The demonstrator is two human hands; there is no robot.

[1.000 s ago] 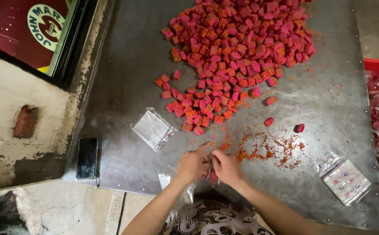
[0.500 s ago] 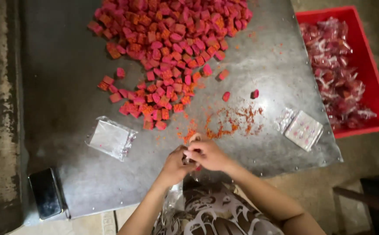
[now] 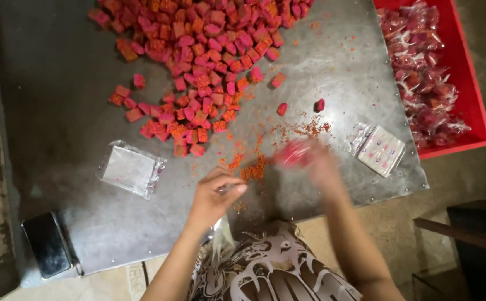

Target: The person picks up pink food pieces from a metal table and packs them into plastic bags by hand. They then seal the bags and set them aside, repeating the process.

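Two hands over steel table [image 3: 75, 72], left hand [image 3: 212, 195] fingers pinched together, right hand [image 3: 321, 167] blurred, grip unclear

hands [image 3: 215, 195]: 2 | bag stacks [image 3: 130, 169]: 2 | red crate [image 3: 466, 72]: 1 | phone [image 3: 46, 245]: 1 | loose cubes [image 3: 198, 61]: too many to count, 2 lay apart | bagged packs in crate: uncountable

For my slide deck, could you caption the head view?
Left hand pinches clear wrapping while the blurred right hand carries a pink piece beside a heap of pink cubes on a metal table.
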